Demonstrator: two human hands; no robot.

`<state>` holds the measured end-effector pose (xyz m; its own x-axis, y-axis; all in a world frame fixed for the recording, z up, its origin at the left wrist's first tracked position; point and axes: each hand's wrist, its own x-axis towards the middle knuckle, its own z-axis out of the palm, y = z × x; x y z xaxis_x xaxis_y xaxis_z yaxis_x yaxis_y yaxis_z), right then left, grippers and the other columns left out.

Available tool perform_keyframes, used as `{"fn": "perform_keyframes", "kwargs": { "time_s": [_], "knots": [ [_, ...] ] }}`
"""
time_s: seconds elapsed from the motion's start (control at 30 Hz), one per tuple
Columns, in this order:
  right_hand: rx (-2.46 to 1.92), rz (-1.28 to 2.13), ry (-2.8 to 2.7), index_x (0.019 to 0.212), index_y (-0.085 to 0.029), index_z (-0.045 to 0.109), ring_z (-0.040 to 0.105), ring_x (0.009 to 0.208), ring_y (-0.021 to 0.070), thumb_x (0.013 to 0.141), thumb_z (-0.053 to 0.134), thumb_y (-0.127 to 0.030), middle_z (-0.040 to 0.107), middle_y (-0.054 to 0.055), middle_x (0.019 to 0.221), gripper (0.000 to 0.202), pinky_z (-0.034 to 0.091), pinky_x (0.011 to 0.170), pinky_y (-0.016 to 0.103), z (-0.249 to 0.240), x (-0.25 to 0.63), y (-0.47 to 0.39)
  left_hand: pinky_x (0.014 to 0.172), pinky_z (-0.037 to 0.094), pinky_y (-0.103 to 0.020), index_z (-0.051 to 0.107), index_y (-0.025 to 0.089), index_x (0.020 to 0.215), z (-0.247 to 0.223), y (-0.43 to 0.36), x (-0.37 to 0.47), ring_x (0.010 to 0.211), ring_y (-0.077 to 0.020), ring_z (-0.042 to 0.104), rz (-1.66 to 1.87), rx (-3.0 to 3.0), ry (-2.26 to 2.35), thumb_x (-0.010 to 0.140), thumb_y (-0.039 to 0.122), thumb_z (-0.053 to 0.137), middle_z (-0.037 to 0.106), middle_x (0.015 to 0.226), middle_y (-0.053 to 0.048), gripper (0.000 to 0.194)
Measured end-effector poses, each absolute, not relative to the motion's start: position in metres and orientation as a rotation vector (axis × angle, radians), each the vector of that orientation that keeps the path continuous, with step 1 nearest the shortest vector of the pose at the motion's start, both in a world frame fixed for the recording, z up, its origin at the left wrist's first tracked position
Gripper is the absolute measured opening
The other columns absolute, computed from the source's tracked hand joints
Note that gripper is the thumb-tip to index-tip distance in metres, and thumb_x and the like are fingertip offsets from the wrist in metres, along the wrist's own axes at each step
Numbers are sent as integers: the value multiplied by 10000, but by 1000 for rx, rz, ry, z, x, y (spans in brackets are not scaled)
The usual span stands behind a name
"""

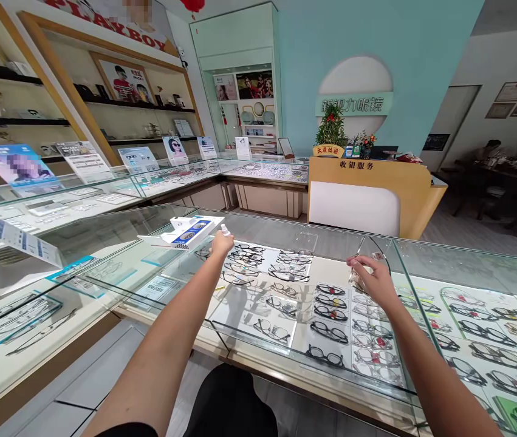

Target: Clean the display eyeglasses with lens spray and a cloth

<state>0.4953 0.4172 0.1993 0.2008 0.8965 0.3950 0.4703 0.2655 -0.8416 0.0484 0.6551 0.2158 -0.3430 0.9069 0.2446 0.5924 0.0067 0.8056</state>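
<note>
My left hand (222,244) is closed around a small white bottle (225,230), whose nozzle-like top sticks out above the fingers. Just left of it, a white and blue folded card stand (180,233) rests on the glass counter. Over the counter's right part, my right hand (371,276) pinches a pair of eyeglasses (386,254); one dark temple curves up behind the fingers, and the rest is mostly hidden. Below the glass, between and under my hands, lie rows of eyeglass frames (328,331).
The glass counter (258,347) runs across in front of me. Another display case (267,173) stands beyond it, near a yellow cash desk (422,194) with plants. Advertising cards (137,159) line the left case. A person (490,149) sits at the far right.
</note>
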Motion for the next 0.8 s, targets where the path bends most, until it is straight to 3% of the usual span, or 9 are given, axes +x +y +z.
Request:
{"fn": "perform_keyframes", "kwargs": {
  "time_s": [0.1,0.23,0.37,0.43,0.5,0.63,0.8],
  "knots": [
    [-1364,469,-1444,898,-246,784,694,1044,306,974,620,-596,800,84,1057,395,471,1005,465,204,495,415,934,494,-465,529,181,1100,226,654,64,1139,-342,648,1328,1513,1850,915,291,634,682,1073,-149,239],
    [-1345,469,-1465,873,-235,771,685,992,297,991,601,-587,781,84,991,408,477,930,435,212,490,410,863,562,-367,506,242,1317,241,630,123,1047,-230,685,1349,1602,1456,997,383,527,683,1142,-79,351],
    [-1265,453,-1474,881,-233,771,674,952,274,995,608,-553,754,73,961,377,487,901,414,215,485,408,751,586,-331,517,300,1312,251,575,204,990,-218,650,1208,1414,665,882,472,717,642,1055,-35,505],
    [-1233,456,-1480,890,-234,769,669,946,261,1001,606,-533,746,65,952,358,487,900,402,216,484,408,639,539,-270,560,287,1224,253,547,238,860,-189,616,1130,1308,510,819,454,770,616,935,-9,486],
    [-1207,477,-1480,901,-235,764,665,950,251,1010,597,-516,746,62,969,344,488,906,389,217,482,408,559,479,-242,610,234,1038,250,527,261,742,-164,561,1038,1251,390,814,538,761,587,833,-10,407],
    [-1181,562,-1479,911,-239,759,657,951,231,1023,578,-503,741,47,978,339,489,933,369,220,474,406,442,330,-217,549,199,737,236,511,281,558,-127,418,825,1201,309,814,869,586,454,623,7,676],
    [-1146,720,-1489,930,-236,761,641,991,236,1032,569,-537,735,50,991,371,470,948,367,218,459,402,365,172,-208,461,212,599,218,517,276,441,-103,288,688,1158,353,806,953,429,329,509,33,770]
  ]
}}
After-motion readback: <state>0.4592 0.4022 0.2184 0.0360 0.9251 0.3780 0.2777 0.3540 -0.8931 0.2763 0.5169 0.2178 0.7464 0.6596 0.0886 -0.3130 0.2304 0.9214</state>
